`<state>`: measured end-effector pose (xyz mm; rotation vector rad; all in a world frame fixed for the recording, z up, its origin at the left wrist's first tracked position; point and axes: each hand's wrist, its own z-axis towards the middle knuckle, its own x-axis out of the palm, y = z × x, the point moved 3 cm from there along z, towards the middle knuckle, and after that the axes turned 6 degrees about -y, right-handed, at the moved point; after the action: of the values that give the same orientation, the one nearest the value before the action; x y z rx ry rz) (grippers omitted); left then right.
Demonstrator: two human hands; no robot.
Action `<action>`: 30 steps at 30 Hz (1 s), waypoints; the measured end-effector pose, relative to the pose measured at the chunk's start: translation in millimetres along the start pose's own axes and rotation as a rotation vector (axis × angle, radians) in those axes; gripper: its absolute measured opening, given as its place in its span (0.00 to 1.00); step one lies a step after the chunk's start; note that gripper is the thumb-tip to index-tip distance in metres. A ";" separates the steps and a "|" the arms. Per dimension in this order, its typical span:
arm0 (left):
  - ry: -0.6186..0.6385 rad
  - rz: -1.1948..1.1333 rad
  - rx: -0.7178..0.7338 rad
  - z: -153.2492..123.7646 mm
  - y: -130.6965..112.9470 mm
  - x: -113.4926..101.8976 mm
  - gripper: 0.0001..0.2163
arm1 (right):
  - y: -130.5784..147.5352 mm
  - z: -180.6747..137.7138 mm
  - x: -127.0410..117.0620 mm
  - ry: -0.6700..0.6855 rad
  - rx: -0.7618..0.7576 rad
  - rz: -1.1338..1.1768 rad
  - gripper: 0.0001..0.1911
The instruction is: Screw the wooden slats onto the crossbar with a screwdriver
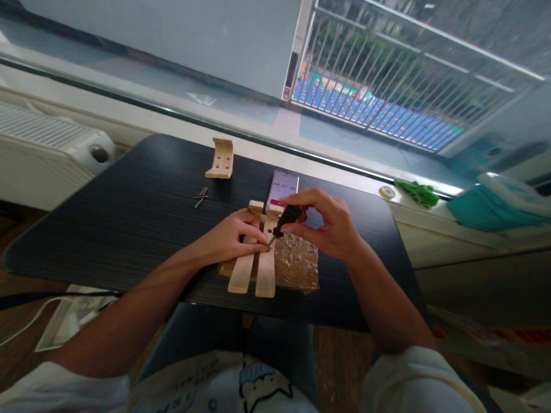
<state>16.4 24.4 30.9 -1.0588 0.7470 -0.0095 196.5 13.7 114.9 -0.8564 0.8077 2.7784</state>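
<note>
My right hand (329,223) is closed around the black-and-red handle of a screwdriver (289,215), which slants down to the left. Its tip meets a pale curved wooden piece (266,275) near a dark hole. A second, similar wooden piece (241,274) lies alongside on the left. My left hand (241,235) grips the wooden pieces, thumb and forefinger together right by the screwdriver tip. Whether a screw is pinched there is too small to tell. Under both pieces is a brown block in clear wrapping (297,261).
A curved wooden bracket with several holes (222,159) stands farther back on the black table (150,189), with several loose screws (201,197) in front of it. Just behind the work lies a lit phone (284,183). A radiator (47,143) is at left; a green cloth (417,193) lies on the sill.
</note>
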 end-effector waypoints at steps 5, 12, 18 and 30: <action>-0.001 0.006 0.002 0.2 0.2 -0.3 0.09 | -0.6 -1.3 0.7 -0.008 -0.002 -0.019 0.13; -0.010 0.005 0.038 -0.2 -0.5 -0.7 0.07 | -0.7 -3.8 4.1 -0.088 -0.125 0.035 0.16; 0.000 0.002 0.049 -0.2 -2.6 -0.9 0.05 | 1.0 -0.4 -2.5 0.060 -0.076 0.104 0.15; -0.024 0.032 0.093 0.1 -0.3 0.7 0.05 | -6.8 -6.6 -0.2 0.184 0.184 0.253 0.15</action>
<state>17.1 24.1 30.8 -0.9570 0.7355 -0.0042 201.7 16.0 107.3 -1.0524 1.2621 2.8019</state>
